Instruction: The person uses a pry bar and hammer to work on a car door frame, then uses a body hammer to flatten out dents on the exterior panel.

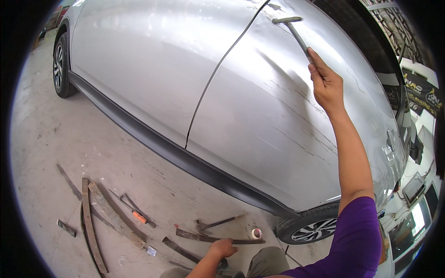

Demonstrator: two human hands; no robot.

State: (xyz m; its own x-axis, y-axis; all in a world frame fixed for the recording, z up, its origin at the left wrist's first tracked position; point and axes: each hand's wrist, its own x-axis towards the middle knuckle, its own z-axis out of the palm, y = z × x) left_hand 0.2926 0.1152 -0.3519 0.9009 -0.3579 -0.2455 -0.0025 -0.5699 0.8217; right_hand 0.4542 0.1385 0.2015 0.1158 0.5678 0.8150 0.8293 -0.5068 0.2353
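My right hand (327,83) is raised and closed round the handle of a body hammer (298,39). The hammer's head is over the upper part of a silver car door (259,125); whether it touches the metal I cannot tell. Dents, creases and dark scratches run across this door. Low down by my knee (269,262), my left hand (223,249) is closed, and what its fingers hold, if anything, is hidden. Just beyond it lies a curved flat bar (211,238), with a second hammer (220,223) beside that.
Long curved strips (116,213), an orange-handled tool (139,217) and a small dark block (66,228) lie on the concrete floor at left. A tape roll (256,233) sits near one wheel (313,229). The dark sill (176,150) runs along the car's lower edge.
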